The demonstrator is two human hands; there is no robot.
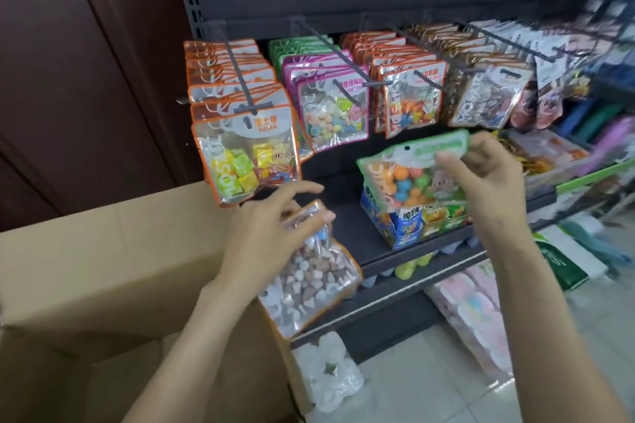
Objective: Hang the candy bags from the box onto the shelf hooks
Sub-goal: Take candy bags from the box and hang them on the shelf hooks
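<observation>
My right hand pinches the top of a green-edged candy bag full of coloured balls, holding it in front of the shelf, below the hooks. My left hand grips an orange-edged candy bag of pink and white pieces by its upper end, just right of the cardboard box. The dark shelf hooks above carry rows of bags: orange sugar bags, pink-edged bags, green-edged bags behind them, and more orange ones.
A dark shelf board below the hooks holds a blue snack multipack. More packets fill the racks at the right. Wrapped white rolls stand on the tiled floor. A brown wall panel is at the left.
</observation>
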